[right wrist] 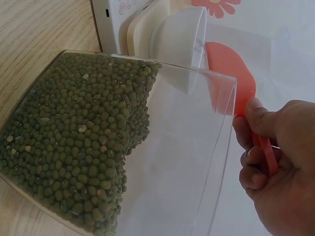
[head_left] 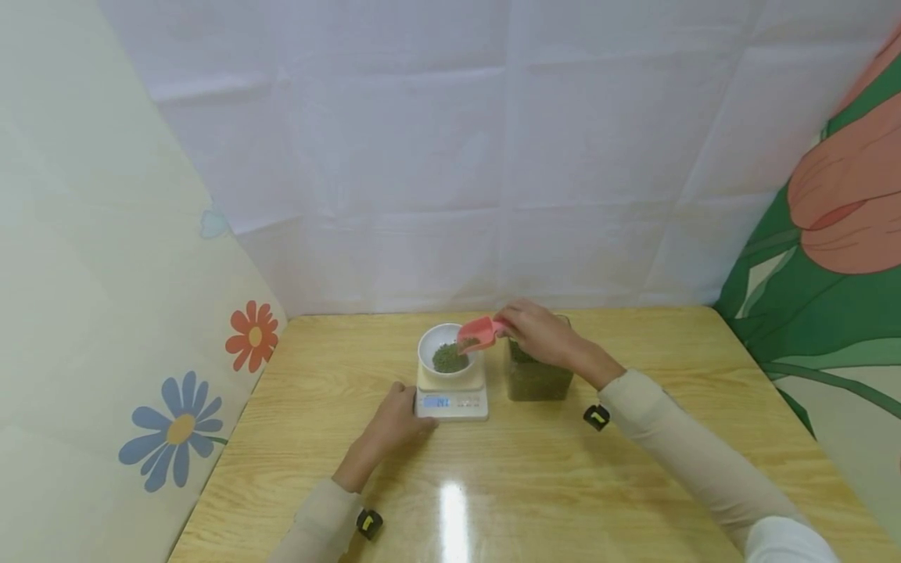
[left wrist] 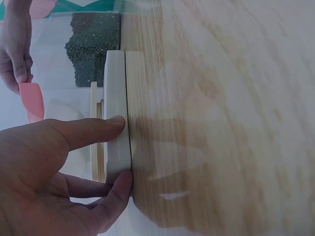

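Note:
A white kitchen scale [head_left: 452,405] with a lit display stands on the table, a white bowl [head_left: 431,342] on its platform. Green mung beans [head_left: 450,360] lie in the bowl. My left hand [head_left: 396,421] grips the scale's front left corner, thumb along the front edge and fingers round the side [left wrist: 64,172]. By its handle, my right hand [head_left: 542,332] holds a red scoop [head_left: 480,331] tilted over the bowl's right rim, a few beans in it. Below that hand is a clear square container [head_left: 540,385] partly filled with mung beans [right wrist: 74,137].
The wooden table [head_left: 296,438] meets a white cloth backdrop [head_left: 394,172] at its far edge. Flower-patterned panels [head_left: 181,430] border it left and right. The container stands just right of the scale, its walls rising above the beans.

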### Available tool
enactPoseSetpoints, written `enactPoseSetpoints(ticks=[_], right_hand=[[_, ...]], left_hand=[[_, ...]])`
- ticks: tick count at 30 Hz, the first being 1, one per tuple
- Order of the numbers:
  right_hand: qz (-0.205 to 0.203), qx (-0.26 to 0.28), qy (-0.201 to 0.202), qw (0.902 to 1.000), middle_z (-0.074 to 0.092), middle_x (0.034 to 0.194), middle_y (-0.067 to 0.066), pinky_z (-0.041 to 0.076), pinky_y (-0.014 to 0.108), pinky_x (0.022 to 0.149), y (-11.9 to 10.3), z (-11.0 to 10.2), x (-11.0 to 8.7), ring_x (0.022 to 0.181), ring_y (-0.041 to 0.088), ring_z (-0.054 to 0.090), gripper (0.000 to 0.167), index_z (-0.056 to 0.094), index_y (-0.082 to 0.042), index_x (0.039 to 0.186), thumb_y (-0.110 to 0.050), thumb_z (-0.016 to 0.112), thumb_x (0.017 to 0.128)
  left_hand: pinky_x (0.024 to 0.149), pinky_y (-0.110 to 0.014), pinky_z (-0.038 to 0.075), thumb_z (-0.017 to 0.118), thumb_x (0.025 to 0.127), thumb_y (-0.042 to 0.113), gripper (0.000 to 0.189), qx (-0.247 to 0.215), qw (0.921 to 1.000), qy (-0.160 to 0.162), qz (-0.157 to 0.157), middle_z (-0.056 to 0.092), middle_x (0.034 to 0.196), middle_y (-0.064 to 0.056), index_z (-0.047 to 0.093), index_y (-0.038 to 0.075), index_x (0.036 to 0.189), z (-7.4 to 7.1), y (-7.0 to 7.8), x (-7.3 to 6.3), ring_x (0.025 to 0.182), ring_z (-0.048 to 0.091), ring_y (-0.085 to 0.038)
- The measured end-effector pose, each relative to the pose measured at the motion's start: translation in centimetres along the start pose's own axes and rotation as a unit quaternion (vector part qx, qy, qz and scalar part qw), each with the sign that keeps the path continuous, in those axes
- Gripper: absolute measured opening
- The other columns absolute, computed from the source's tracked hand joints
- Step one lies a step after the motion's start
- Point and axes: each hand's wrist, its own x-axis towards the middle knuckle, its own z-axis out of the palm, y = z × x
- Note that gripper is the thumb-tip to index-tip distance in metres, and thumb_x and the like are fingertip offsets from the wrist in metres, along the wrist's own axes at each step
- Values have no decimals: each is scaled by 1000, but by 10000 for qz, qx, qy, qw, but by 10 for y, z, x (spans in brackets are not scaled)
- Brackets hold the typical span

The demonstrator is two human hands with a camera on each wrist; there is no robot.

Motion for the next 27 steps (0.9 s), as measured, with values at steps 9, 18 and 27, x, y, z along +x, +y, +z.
enactPoseSetpoints(ticks=[9,18,27], right_hand=[[-77,-94,-8,9999,75,116,16,59,47,101,0,1,1,114,33,69,25,74,2,120,-16,69,103],[-51,-112,-63,9999,75,115,15,60,46,100,-2,0,1,112,32,69,25,74,2,120,-13,71,101],[-153,-225,-15,9996,75,113,15,61,45,98,-2,1,0,109,31,70,25,74,3,119,-14,72,101]], left_hand=[[86,-42,58,89,83,15,57,-9,10000,-30,19,56,109,-13,67,-5,132,0,0,-1,94,53,-22],[86,-42,58,89,83,15,58,-22,10000,10,20,56,108,-13,66,-5,132,-1,2,-3,93,52,-22],[86,-42,58,90,82,16,58,32,10000,36,65,57,108,-13,67,-6,131,1,-2,-1,93,53,-22]])
